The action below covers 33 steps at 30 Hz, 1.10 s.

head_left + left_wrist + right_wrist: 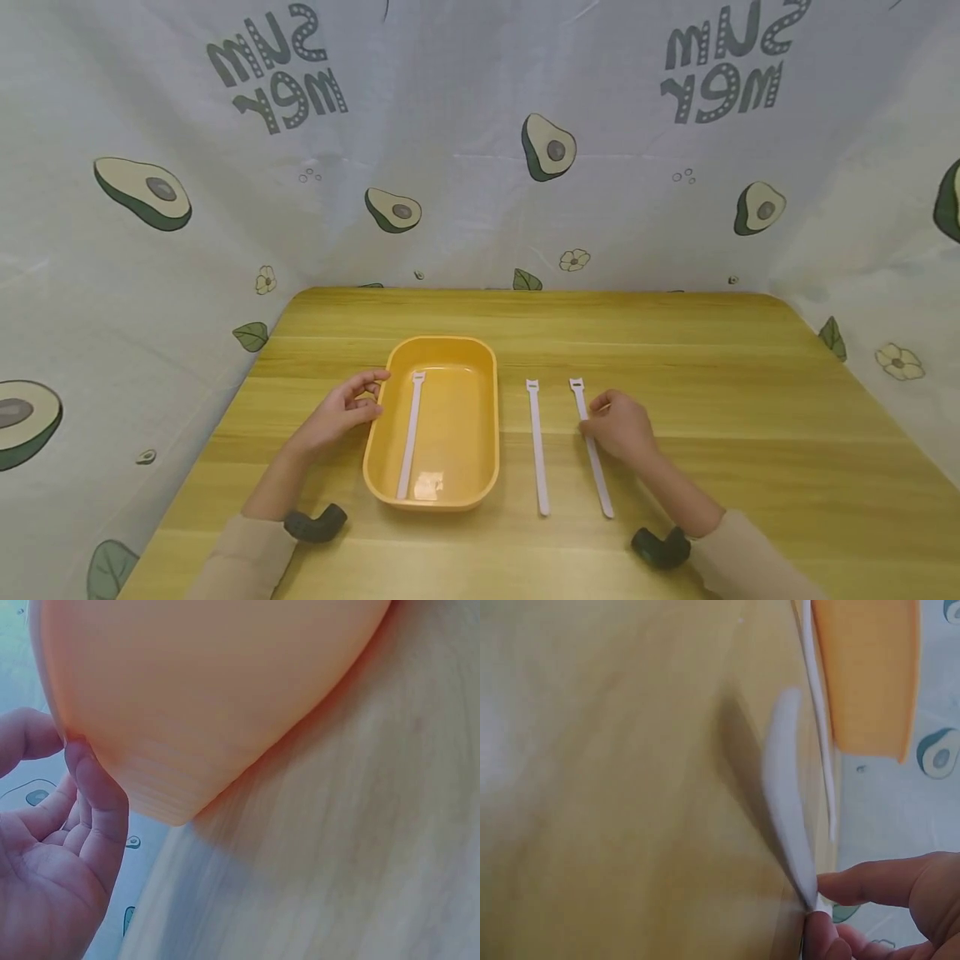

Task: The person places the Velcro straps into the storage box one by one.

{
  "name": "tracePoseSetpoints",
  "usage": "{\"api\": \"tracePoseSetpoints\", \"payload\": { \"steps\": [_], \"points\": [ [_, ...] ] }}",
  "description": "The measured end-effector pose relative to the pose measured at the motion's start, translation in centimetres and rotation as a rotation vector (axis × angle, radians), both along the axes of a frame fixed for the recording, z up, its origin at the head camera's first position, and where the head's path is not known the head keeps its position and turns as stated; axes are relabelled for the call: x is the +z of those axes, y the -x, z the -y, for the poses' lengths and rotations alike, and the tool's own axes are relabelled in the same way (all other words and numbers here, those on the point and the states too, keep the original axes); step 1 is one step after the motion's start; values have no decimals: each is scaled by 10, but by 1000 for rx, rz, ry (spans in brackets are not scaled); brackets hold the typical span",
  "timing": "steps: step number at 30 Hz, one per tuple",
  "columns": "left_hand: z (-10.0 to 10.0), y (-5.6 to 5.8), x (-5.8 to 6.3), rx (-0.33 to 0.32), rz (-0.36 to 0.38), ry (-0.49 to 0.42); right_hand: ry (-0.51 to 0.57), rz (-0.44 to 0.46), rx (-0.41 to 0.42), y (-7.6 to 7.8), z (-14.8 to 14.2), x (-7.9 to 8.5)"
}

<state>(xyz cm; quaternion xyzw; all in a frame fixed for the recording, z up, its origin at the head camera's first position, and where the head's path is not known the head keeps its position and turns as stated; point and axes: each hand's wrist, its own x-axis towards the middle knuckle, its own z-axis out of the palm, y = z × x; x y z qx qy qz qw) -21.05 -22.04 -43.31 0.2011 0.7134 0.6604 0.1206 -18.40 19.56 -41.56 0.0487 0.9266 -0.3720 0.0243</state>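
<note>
On the table stands a yellow plastic tray [459, 429], with one white hook-and-loop cable tie [411, 435] lying lengthwise inside it. My left hand [339, 418] is at the tray's left side, thumb and a finger pinching its rim [56, 712]. To the right of the tray, a second white cable tie [538, 450] lies flat. Beyond that, my right hand [624, 427] pinches a third cable tie [598, 475] between thumb and finger, near its slotted head. In the right wrist view, that tie's free end [781, 750] rises off the wood above its shadow.
The wooden table [750, 400] stretches out on both sides. Behind and beside it hangs a pale sheet [465, 108] printed with avocados and leaves. A dark curved device [317, 525] sits at the left wrist, and a similar device [662, 548] at the right.
</note>
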Motion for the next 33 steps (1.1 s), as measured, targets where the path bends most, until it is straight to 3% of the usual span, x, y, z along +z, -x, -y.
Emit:
{"api": "tracePoseSetpoints", "payload": {
  "steps": [17,33],
  "points": [
    [2,1,-3,-18,-20,-15,-35,2,-24,-5,4,-2],
    [2,-1,-2,-7,6,-14,100,35,-55,-4,-2,-7]
  ]
}}
